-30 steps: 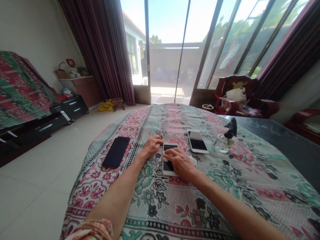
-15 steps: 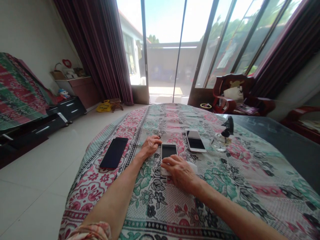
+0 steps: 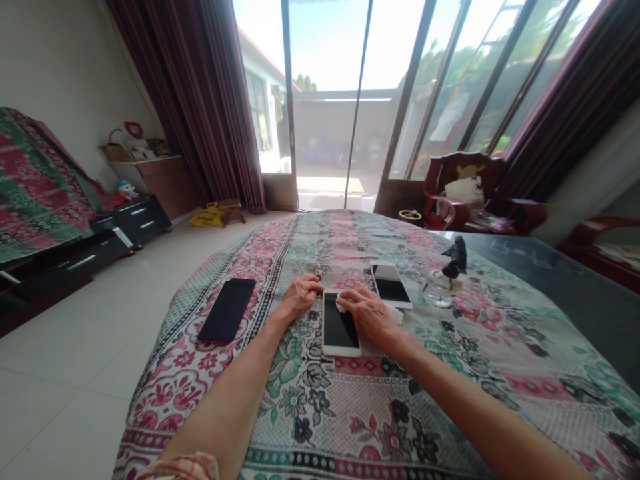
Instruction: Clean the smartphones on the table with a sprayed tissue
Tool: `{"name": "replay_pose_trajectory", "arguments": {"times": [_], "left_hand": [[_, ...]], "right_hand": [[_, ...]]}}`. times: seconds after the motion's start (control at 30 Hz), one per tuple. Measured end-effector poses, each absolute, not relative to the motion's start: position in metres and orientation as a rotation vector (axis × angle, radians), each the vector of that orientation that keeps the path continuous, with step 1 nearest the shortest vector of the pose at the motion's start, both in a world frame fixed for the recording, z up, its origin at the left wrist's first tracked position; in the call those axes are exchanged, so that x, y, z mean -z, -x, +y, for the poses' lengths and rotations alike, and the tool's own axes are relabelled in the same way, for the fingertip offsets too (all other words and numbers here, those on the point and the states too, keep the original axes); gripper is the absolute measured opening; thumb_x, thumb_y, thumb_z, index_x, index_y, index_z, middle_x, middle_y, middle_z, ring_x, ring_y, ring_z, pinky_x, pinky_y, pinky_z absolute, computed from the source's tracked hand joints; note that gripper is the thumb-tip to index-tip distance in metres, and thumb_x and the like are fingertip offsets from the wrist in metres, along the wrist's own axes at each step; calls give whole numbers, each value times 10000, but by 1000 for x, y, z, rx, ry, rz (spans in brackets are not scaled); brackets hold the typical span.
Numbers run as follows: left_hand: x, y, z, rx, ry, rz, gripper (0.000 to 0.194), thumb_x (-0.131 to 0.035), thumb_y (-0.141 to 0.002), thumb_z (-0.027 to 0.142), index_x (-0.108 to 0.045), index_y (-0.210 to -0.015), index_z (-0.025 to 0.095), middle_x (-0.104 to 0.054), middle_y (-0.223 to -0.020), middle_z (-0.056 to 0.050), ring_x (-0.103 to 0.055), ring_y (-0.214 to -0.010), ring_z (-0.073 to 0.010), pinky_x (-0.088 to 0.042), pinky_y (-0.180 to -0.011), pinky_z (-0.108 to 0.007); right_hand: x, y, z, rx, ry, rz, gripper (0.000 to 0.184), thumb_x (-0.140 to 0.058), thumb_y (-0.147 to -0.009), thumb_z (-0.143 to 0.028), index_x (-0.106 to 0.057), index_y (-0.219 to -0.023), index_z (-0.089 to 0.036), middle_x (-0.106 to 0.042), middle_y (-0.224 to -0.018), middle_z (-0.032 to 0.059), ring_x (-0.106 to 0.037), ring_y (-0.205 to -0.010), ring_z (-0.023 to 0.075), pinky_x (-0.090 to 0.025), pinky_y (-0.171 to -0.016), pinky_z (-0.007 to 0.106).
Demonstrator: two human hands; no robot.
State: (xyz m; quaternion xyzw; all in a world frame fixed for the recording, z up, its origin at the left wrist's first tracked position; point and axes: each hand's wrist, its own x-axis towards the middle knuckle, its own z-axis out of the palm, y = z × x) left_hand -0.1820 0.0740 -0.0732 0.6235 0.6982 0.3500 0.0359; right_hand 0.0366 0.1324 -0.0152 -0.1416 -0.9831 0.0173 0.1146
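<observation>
A white smartphone (image 3: 341, 331) with a dark screen lies flat on the patterned tablecloth, in front of me. My left hand (image 3: 301, 295) has its fingers curled together at the phone's upper left corner, holding its edge. My right hand (image 3: 367, 317) presses a folded white tissue (image 3: 395, 315) on the upper part of the screen. Part of the tissue is hidden under the fingers; one end sticks out beside the palm. Beyond my right hand lies a second white smartphone (image 3: 391, 283). To the left of my left arm is a black smartphone (image 3: 227, 311).
A clear spray bottle (image 3: 441, 288) with a black nozzle stands right of the phones. The floral tablecloth (image 3: 345, 407) covers the round table. Behind it are glass doors, a dark red wooden chair (image 3: 445, 193) at right, and a yellow bag (image 3: 207, 215) on the floor at left.
My right hand slid the tissue down to the lower end of the screen, then back up near the top. My left hand has stayed at the phone's corner.
</observation>
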Motion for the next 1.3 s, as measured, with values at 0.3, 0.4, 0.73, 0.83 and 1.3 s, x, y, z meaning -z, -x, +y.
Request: {"name": "replay_pose_trajectory", "arguments": {"times": [0.3, 0.4, 0.73, 0.83, 1.3], "left_hand": [[73, 181, 75, -1098, -1922, 2171, 340, -496, -746, 45, -762, -862, 221, -679, -1085, -31, -628, -998, -162, -481, -970, -294], [70, 180, 74, -1099, -1957, 2151, 337, -493, -741, 41, -762, -849, 212, -683, -1058, -35, -637, -969, -153, -492, -947, -277], [67, 179, 73, -1090, -1962, 2125, 369, -476, -718, 27, -764, -865, 204, -685, -1044, -35, -635, -975, -157, -494, -935, -260], [66, 180, 72, -1073, -1959, 2118, 369, -475, -721, 29, -764, -879, 198, -682, -1060, -45, -637, -980, -165, -493, -943, -271], [64, 178, 72, -1087, -1897, 2150, 360, -486, -722, 38, -765, -867, 213, -690, -1081, -28, -641, -989, -159, -498, -944, -260]], "right_hand": [[19, -88, 82, -165, 237, -2906, 314, -460, -894, -121, -602, -1154, -226, -609, -1161, 60, -492, -989, 211, -430, -892, 368], [19, -80, 97, -125, 274, -2899, 323, -465, -883, -107, -611, -1143, -231, -610, -1152, 59, -491, -997, 210, -420, -890, 364], [14, -28, 155, 60, 554, -2889, 230, -520, -881, -137, -663, -1039, -225, -638, -1091, 58, -501, -936, 217, -376, -806, 331], [15, -35, 150, 61, 537, -2887, 244, -508, -890, -140, -653, -1065, -229, -635, -1114, 55, -499, -967, 219, -380, -816, 334], [24, -103, 90, 21, 249, -2900, 341, -482, -876, -83, -603, -1155, -236, -614, -1175, 64, -512, -1008, 226, -462, -863, 389]]}}
